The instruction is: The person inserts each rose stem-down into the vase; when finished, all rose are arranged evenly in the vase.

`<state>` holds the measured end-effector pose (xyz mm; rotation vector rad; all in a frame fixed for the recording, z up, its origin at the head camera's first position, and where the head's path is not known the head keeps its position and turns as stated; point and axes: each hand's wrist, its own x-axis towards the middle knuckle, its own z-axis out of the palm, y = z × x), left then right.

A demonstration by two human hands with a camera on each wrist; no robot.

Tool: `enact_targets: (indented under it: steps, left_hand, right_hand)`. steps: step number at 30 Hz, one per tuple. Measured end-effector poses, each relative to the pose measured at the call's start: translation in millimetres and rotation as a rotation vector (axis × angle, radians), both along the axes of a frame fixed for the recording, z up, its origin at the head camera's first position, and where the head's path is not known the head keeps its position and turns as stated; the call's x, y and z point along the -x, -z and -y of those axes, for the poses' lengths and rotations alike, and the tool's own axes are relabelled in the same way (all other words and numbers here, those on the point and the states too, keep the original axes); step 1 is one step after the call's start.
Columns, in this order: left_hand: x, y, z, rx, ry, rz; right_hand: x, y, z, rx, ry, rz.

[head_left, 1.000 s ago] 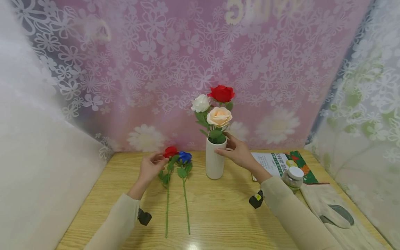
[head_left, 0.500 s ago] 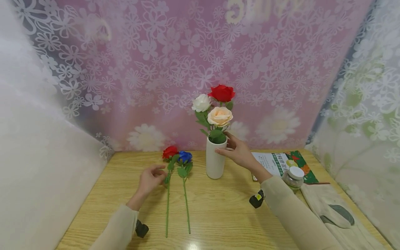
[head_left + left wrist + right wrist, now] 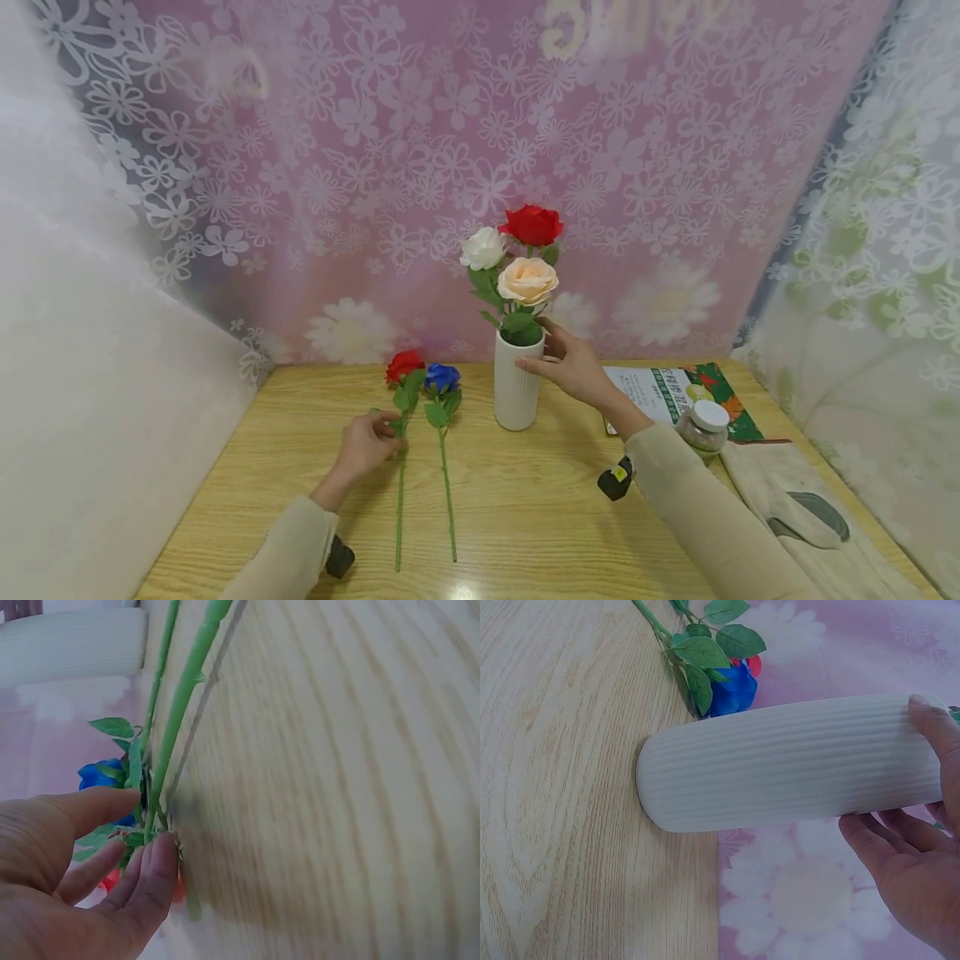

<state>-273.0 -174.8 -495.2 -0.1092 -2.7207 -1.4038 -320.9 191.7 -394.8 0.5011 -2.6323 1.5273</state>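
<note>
A red rose [image 3: 405, 367] and a blue rose [image 3: 442, 378] lie side by side on the wooden table, their long stems toward the front. My left hand [image 3: 367, 447] is at the red rose's upper stem, just below the bloom. In the left wrist view, the green stem [image 3: 180, 712] passes between the thumb and the fairly straight fingers, which stand apart. With thumb and fingers spread round its upper part, my right hand [image 3: 573, 367] holds a ribbed white vase [image 3: 516, 392]. The upright vase bears a white rose [image 3: 483, 248], a red rose [image 3: 532, 225] and a peach rose [image 3: 527, 281].
Right of the vase, a printed packet [image 3: 652, 390] lies flat with a white-lidded jar [image 3: 705, 425] close by. Pale work gloves [image 3: 795, 492] lie along the table's right side. A pink flowered curtain [image 3: 405, 167] hangs behind the table [image 3: 540, 533].
My left hand has come down from the red bloom to its upper stem. The lying red and blue roses have shifted slightly left. The right hand and vase stay in place.
</note>
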Motion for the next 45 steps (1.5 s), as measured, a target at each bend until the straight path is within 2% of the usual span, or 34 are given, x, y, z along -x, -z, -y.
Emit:
enact_targets:
  steps: [5, 10, 14, 17, 23, 28, 31, 35, 39, 45]
  left_hand:
    - [-2.5, 0.8, -2, 0.096, 0.004, -0.039]
    - [-0.9, 2.6, -1, 0.105, 0.003, -0.057]
    - [3.5, 2.2, 3, 0.079, -0.022, 0.0]
    - [4.3, -3.5, 7, 0.029, -0.032, 0.086]
    - [1.2, -11.9, 9, -0.187, -0.029, 0.257]
    - [2.6, -13.5, 14, -0.33, 0.001, 0.302]
    - [4.9, -16.4, 17, -0.391, 0.025, 0.298]
    - [7.4, -23.1, 20, -0.417, 0.031, 0.277]
    - [9.3, -32.2, 21, -0.416, 0.016, 0.219]
    - [8.5, -49.1, 20, -0.465, 0.002, 0.127]
  right_hand:
    - [0.3, 0.7, 1, 0.005, -0.004, 0.003]
    - [0.8, 0.9, 1, 0.008, -0.005, 0.002]
    - [0.7, 0.5, 0, 0.01, -0.008, 0.004]
    - [1.5, 0.8, -1, 0.002, -0.009, 0.003]
    - [2.6, 2.0, -1, -0.006, -0.008, -0.005]
    - [2.6, 1.2, -1, -0.002, -0.007, -0.01]
    - [2.7, 1.1, -1, -0.002, -0.004, -0.013]
    - [2.2, 0.5, 0, -0.003, 0.0, -0.01]
    - [1.7, 0.2, 0, -0.002, 0.001, -0.003]
    - [1.9, 1.3, -1, -0.007, 0.004, -0.007]
